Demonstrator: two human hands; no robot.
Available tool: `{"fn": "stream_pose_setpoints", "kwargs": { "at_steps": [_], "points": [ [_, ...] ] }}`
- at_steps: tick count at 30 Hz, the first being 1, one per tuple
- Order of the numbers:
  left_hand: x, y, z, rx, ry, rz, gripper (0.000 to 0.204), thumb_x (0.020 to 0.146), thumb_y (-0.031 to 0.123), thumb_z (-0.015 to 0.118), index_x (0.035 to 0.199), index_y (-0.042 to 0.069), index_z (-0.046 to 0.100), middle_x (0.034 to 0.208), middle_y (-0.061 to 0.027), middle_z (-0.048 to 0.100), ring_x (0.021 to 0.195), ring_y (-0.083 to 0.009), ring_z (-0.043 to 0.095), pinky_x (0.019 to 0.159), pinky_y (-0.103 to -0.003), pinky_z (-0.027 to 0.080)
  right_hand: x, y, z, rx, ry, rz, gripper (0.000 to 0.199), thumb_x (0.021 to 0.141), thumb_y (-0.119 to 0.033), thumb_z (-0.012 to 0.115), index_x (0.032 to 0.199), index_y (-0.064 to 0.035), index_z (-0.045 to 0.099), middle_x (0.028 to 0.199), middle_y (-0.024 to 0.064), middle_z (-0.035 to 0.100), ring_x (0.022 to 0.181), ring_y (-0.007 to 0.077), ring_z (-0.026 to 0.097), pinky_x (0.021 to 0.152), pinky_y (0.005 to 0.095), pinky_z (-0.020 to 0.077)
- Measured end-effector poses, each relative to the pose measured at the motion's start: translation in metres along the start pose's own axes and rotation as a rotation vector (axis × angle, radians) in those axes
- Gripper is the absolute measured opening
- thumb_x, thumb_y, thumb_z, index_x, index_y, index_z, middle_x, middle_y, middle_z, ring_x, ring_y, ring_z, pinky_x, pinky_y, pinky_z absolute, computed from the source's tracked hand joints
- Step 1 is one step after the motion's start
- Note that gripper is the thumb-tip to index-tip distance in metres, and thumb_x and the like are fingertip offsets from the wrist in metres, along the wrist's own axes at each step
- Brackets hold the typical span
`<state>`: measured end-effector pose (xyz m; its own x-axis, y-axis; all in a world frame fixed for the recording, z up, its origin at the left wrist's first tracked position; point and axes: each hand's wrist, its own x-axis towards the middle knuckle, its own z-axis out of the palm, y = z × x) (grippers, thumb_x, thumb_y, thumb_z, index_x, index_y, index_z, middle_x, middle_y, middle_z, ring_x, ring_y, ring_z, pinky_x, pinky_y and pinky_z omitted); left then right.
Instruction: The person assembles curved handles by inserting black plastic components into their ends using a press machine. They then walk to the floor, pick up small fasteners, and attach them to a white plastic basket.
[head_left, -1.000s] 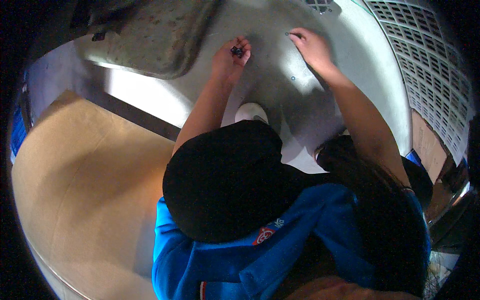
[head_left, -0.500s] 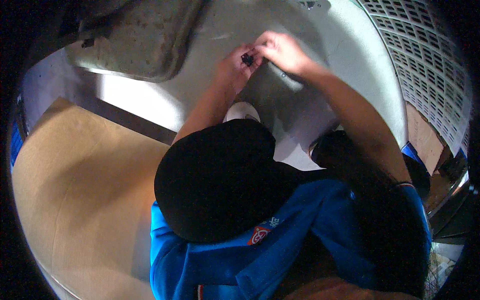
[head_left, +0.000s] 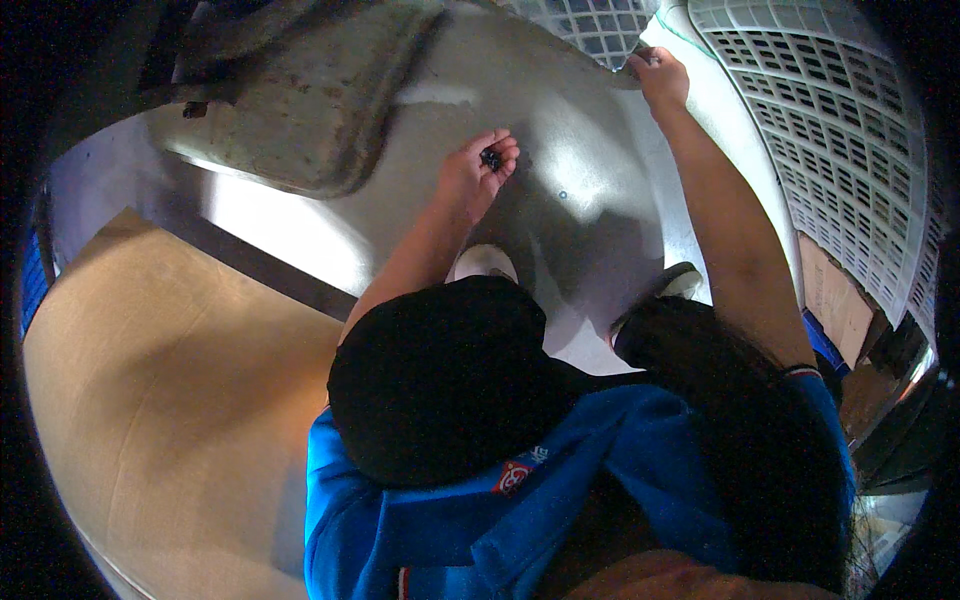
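My left hand is cupped palm up with its fingers curled, over the grey floor. In its palm lies a small clump of black parts, too small to name. Far off to the right, my right hand is stretched out with thumb and fingers pressed together. Those fingertips are beside the corner of a white grid basket. Something small and pale may be between them, but I cannot make it out.
A tall white plastic basket stands along the right, with cardboard below it. A worn metal panel is at the far left. A tan padded surface lies near left. A small ring lies on the floor.
My right hand has left my left hand and reached far to the right, beside the grid basket. My left hand still holds the black parts. The view has shifted, showing more of that basket.
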<state>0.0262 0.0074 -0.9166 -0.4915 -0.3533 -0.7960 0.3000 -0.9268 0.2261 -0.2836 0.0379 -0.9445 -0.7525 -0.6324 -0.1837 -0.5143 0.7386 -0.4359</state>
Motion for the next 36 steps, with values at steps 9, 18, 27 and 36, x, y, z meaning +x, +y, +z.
{"fn": "stream_pose_setpoints", "kwargs": {
  "at_steps": [9,18,27,36],
  "points": [
    [0.008,0.0,0.007,-0.034,-0.067,-0.039,0.02,0.085,0.015,0.05,0.095,-0.002,0.054,0.084,-0.0085,0.056,0.076,-0.0173,0.056,0.066,-0.026,0.049,-0.004,0.009,0.01,-0.054,0.044,0.079,0.031,0.071,-0.034,0.062,0.084,-0.0059,0.063,0.081,0.0127,0.064,0.076,0.0264,0.061,0.069,0.0337,0.0462],
    [0.019,0.003,0.005,-0.066,-0.121,-0.051,0.02,0.085,0.016,0.05,0.094,-0.001,0.055,0.082,-0.0075,0.057,0.075,-0.0166,0.057,0.065,-0.025,0.05,-0.03,-0.02,0.009,-0.112,0.153,0.177,0.03,0.077,-0.036,0.058,0.091,-0.01,0.06,0.088,0.0123,0.063,0.08,0.0294,0.061,0.072,0.0393,0.0476],
    [0.016,0.007,0.003,-0.045,-0.082,-0.024,0.021,0.084,0.018,0.052,0.095,0.001,0.054,0.085,-0.008,0.058,0.074,-0.0172,0.058,0.064,-0.026,0.051,-0.027,0.0,0.009,-0.118,0.113,0.082,0.026,0.079,-0.035,0.055,0.094,-0.014,0.061,0.084,0.0116,0.064,0.078,0.03,0.061,0.07,0.0401,0.0478],
    [0.017,0.006,0.004,-0.032,-0.118,-0.006,0.02,0.083,0.017,0.053,0.093,0.0,0.054,0.082,-0.0078,0.058,0.073,-0.0169,0.057,0.062,-0.026,0.05,-0.033,0.002,-0.006,-0.037,0.038,-0.059,0.024,0.079,-0.035,0.055,0.092,-0.0155,0.062,0.079,0.009,0.064,0.073,0.0267,0.062,0.067,0.0364,0.0483]
  ]
}}
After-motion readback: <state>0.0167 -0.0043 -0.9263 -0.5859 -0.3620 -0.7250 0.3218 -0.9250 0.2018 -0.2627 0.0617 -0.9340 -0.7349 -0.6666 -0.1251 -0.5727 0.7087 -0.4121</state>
